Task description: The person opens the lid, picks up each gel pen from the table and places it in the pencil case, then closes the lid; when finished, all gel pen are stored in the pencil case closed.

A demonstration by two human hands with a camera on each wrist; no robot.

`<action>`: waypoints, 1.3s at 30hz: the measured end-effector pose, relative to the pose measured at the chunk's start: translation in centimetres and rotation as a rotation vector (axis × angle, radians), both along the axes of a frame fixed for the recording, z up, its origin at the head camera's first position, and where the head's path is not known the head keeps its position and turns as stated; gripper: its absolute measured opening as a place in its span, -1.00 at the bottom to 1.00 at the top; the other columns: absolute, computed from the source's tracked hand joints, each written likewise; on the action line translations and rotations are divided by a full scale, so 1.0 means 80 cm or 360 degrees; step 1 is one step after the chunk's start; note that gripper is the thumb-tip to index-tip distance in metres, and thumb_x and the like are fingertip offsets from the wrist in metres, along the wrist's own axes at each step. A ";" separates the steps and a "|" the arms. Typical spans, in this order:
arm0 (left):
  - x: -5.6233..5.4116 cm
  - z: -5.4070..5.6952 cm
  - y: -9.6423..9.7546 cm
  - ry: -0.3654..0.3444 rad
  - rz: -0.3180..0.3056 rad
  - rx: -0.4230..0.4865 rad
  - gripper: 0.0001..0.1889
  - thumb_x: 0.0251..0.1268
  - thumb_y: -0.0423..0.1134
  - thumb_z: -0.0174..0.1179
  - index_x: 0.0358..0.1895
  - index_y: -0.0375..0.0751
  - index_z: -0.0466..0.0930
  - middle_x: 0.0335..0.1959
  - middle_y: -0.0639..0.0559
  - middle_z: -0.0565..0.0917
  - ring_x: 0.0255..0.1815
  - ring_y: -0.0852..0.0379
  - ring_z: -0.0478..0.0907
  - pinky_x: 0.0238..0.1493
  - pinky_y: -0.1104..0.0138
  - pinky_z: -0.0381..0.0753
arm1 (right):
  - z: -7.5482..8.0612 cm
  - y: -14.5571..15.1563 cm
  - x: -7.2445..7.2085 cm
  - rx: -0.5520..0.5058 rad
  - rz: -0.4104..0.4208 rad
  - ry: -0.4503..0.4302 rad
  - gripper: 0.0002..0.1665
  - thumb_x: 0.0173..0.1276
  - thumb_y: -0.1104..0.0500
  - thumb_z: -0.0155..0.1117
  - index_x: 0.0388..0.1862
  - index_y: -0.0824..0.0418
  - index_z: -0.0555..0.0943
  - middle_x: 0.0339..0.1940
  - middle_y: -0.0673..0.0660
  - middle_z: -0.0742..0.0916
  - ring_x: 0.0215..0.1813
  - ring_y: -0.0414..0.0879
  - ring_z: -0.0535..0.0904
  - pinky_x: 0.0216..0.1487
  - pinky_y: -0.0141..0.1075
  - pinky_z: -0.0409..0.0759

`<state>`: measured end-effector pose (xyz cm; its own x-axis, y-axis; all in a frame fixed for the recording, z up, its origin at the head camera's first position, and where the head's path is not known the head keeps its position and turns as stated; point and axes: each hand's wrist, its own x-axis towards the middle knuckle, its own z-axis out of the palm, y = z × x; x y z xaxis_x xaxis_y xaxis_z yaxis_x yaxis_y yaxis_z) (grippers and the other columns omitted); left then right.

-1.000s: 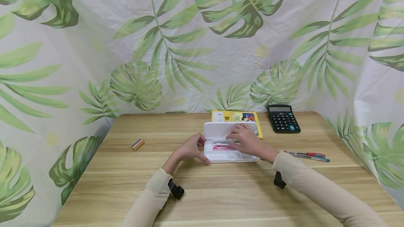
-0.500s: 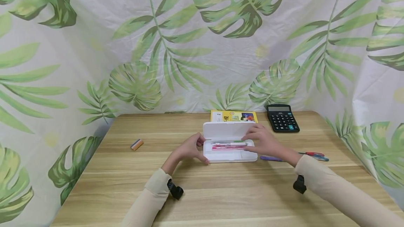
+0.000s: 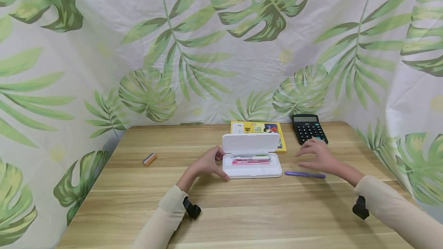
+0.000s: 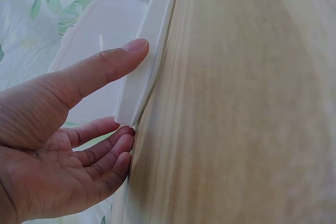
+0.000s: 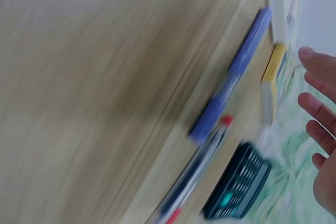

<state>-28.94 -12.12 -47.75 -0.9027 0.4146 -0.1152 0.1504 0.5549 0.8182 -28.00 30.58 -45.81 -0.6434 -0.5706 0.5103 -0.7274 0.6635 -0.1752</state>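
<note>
A white pencil case [image 3: 247,171] lies on the table with its lid [image 3: 250,143] raised. Pink and white pens [image 3: 250,161] lie in its back compartment. My left hand [image 3: 207,163] holds the case by its left end; in the left wrist view the thumb [image 4: 137,45] rests on the front wall and the fingers reach the end corner. To the right of the case is a purple pen [image 3: 304,174]. My right hand [image 3: 320,157] hovers over the table behind that pen, fingers loosely spread and holding nothing.
Behind the case lies a yellow book [image 3: 282,137], with a black calculator [image 3: 308,126] to its right. An orange and blue eraser [image 3: 150,159] sits on the left. In the right wrist view, other pens [image 5: 197,163] lie between the purple pen and calculator; my right arm hides them in the head view.
My right hand has drawn back from inside the pencil case and moved right, uncovering the pens in it and the purple pen. My left hand has stayed at the case.
</note>
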 end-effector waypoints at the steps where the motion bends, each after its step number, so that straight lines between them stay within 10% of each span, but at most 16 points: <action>1: 0.000 -0.001 0.000 0.0000 0.0002 -0.0002 -0.17 -0.36 -0.31 0.74 0.10 -0.31 0.44 0.04 -0.13 0.54 0.08 0.00 0.45 0.26 0.11 0.47 | 0.000 0.007 0.000 0.0000 -0.0009 0.0003 -0.66 -0.19 0.21 0.73 -0.35 0.09 0.83 -0.32 0.00 0.76 -0.20 -0.16 0.43 -0.18 -0.26 0.29; 27: 0.001 -0.003 -0.001 0.0020 -0.0002 -0.0015 -0.18 -0.34 -0.31 0.73 0.10 -0.32 0.43 0.05 -0.15 0.54 0.08 0.00 0.46 0.26 0.09 0.48 | -0.018 0.121 0.011 0.0205 -0.0379 -0.0328 -0.79 0.01 0.16 0.65 -0.32 0.07 0.84 -0.29 0.03 0.76 -0.19 -0.11 0.47 -0.13 -0.15 0.35; 39: 0.001 -0.001 0.000 0.0024 -0.0012 -0.0028 -0.17 -0.33 -0.28 0.73 0.11 -0.32 0.44 0.06 -0.14 0.55 0.09 -0.01 0.46 0.27 0.10 0.49 | -0.036 0.133 0.009 0.0221 -0.0343 -0.0186 -0.76 -0.05 0.16 0.66 -0.33 0.00 0.83 -0.35 -0.04 0.76 -0.23 -0.14 0.50 -0.15 -0.19 0.32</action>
